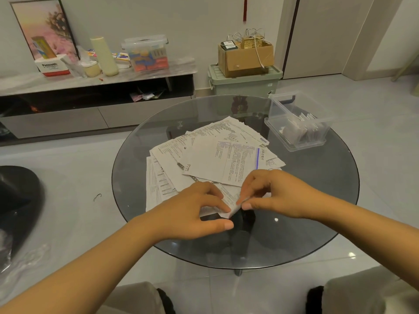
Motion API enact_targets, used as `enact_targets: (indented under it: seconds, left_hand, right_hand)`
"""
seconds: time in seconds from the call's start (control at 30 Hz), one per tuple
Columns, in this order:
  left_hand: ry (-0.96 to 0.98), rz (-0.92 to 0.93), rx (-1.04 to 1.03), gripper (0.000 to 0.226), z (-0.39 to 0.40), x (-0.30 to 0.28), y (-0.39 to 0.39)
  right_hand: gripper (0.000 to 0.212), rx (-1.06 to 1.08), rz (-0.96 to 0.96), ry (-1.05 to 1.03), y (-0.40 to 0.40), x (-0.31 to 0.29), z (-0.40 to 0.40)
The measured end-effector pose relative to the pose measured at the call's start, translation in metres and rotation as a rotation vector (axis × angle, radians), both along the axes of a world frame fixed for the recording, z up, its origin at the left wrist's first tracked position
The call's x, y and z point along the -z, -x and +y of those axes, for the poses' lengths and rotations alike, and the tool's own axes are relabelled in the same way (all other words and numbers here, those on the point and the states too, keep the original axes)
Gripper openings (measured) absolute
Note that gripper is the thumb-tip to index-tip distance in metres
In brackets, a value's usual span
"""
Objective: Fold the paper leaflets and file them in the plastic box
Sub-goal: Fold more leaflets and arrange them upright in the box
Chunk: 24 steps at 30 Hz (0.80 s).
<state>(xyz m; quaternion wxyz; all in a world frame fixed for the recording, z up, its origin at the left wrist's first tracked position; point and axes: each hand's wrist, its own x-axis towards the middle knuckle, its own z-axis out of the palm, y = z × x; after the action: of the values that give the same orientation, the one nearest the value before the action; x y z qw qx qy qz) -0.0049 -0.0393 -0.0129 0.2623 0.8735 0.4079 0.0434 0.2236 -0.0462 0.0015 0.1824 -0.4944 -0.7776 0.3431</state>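
Near the table's (pixel 317 223) front edge, our left hand (pixel 192 210) and right hand (pixel 275 193) together pinch a small folded leaflet (pixel 233 210). Unfolded leaflets (pixel 210 157) pile just beyond; the box (pixel 299 123), holding folded ones, stands far right.

Dim, warm indoor light fills the room, soft and even, with hardly any hard shadows. The round glass counter (pixel 158 223) carries small bright glints at five o'clock, and the tiled floor (pixel 374 98) shines palely at two o'clock. Edges bow outward from the wide lens; far shelf items look soft.
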Motion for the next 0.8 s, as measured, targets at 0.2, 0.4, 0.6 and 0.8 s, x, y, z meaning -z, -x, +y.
enact_targets:
  seconds: [0.2, 0.4, 0.6, 0.8]
  left_hand:
    - [0.048, -0.191, -0.135, 0.032, -0.002, 0.0, -0.009]
    - [-0.022, -0.161, -0.216, 0.041, -0.002, 0.003, -0.012]
    - [-0.02, -0.09, -0.267, 0.057, 0.0, 0.005, -0.01]
    - [0.088, -0.152, -0.373, 0.063, 0.001, -0.002, -0.014]
  right_hand:
    - [0.011, 0.138, 0.031, -0.053, 0.016, 0.009, 0.007]
    - [0.032, 0.169, 0.015, -0.023, 0.03, 0.019, 0.01]
    - [0.052, 0.121, -0.154, 0.0, 0.032, 0.02, 0.009]
    - [0.049, 0.106, -0.298, -0.059, 0.034, 0.017, 0.007]
